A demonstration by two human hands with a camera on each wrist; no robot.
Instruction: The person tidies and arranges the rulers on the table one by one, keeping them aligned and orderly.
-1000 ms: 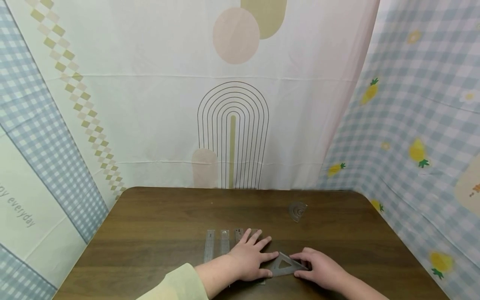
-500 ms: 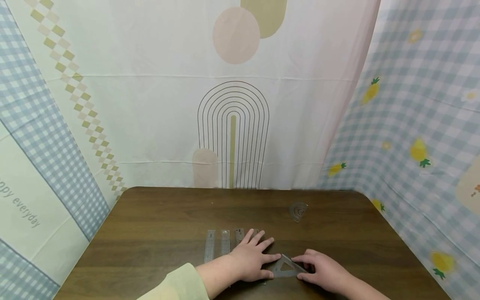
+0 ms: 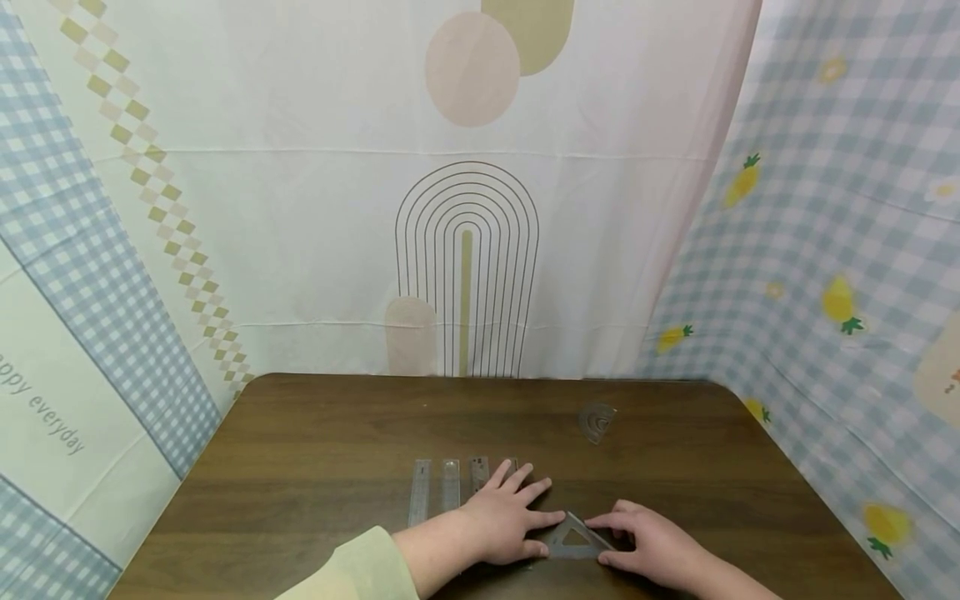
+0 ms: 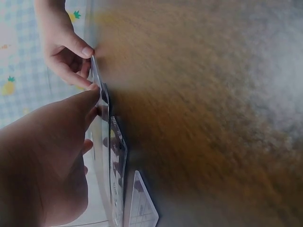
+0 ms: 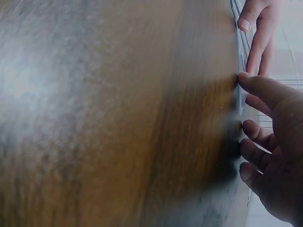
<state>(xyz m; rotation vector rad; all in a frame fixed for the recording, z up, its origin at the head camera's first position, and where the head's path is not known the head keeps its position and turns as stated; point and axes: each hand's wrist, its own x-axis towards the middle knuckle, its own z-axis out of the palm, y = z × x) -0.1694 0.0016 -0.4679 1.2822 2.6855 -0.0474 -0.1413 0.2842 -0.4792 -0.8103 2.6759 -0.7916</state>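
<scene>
A clear triangular set square lies flat on the brown table between the two hands. My right hand holds its right corner, thumb and index finger at two of its edges. Spread wide, my left hand lies over the rulers, its thumb and index finger reaching the left side of the set square. Several clear rulers stand in a row under and left of that hand, among them a ruler at the far left and another ruler beside it. My left hand and forearm hide parts of them.
A clear protractor lies farther back on the table, right of centre. Patterned cloth hangs behind the table's back edge, and checked cloth hangs along the right side.
The set square has slid slightly to the right and toward me, with both hands shifting along with it. The rulers and the protractor stay about where they were.
</scene>
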